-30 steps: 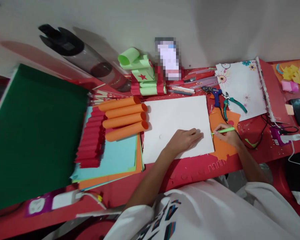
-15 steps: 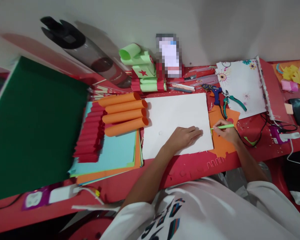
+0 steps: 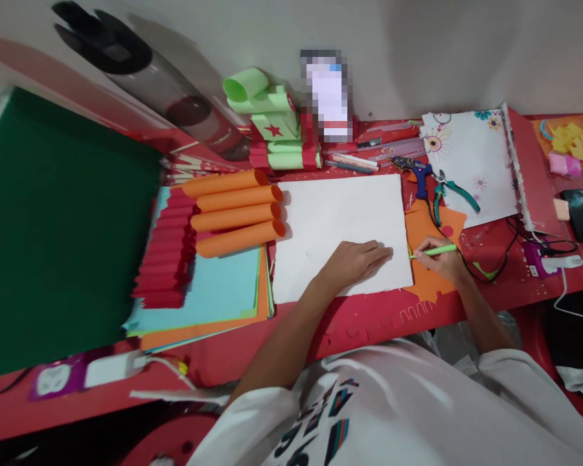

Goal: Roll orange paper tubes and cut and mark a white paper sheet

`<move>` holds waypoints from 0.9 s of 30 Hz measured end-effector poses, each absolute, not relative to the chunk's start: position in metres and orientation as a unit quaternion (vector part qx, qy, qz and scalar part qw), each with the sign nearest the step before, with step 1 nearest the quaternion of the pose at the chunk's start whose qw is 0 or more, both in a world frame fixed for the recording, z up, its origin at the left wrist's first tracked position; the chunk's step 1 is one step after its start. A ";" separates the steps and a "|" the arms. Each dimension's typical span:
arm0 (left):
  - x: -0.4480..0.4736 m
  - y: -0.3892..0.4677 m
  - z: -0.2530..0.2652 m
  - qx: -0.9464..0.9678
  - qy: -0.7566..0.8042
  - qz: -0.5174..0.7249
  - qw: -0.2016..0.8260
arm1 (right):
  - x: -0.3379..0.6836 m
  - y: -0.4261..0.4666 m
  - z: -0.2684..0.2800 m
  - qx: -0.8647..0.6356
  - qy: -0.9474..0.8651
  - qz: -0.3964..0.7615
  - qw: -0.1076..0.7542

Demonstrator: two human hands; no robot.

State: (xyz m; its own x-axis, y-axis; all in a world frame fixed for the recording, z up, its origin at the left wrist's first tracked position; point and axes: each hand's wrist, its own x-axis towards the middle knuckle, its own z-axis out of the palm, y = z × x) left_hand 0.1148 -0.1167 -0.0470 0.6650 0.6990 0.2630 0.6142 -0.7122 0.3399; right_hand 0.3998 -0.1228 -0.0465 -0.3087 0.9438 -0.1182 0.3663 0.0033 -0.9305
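Observation:
A white sheet (image 3: pixel 315 223), blank but for a faint mark at its lower left, lies flat on the red table. Its right part is under my left hand (image 3: pixel 357 262), which rests palm down with fingers stretched out. At the right edge of the sheet, my right hand (image 3: pixel 440 262) is closed around a light green pen (image 3: pixel 444 249). The pen lies nearly level, its tip close to the sheet's edge. Orange paper (image 3: pixel 425 285) with cut edges lies beneath my right hand.
Orange paper rolls (image 3: pixel 240 217) and red folded paper (image 3: pixel 168 252) sit on coloured sheets (image 3: pixel 223 291) to the left. Behind stand a bottle (image 3: pixel 175 97), a green paper model (image 3: pixel 274 123) and a phone (image 3: pixel 328 97). A glue gun (image 3: pixel 420 175) and pliers (image 3: pixel 459 194) lie right.
The camera view has shifted slightly, so things on the left appear farther left and higher. Both hands keep about the same place on the sheet, and the pen stays near its right edge.

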 end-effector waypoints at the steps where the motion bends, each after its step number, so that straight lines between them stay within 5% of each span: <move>1: 0.115 -0.117 -0.047 0.906 0.361 0.191 0.112 | 0.401 -0.126 -0.046 -0.504 -0.649 0.487 0.296; 16: 0.115 -0.116 -0.050 0.899 0.372 0.200 0.115 | 0.412 -0.140 -0.040 -0.431 -0.724 0.504 0.189; 27: 0.114 -0.115 -0.049 0.899 0.371 0.185 0.140 | 0.406 -0.142 -0.033 -0.444 -0.703 0.519 0.199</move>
State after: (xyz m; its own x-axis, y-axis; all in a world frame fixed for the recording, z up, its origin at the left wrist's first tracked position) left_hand 0.1135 -0.1153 -0.0495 0.6564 0.7193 0.2275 0.6156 -0.6850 0.3895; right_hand 0.4057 -0.1416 -0.0330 -0.5271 0.8304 -0.1808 0.4179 0.0680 -0.9060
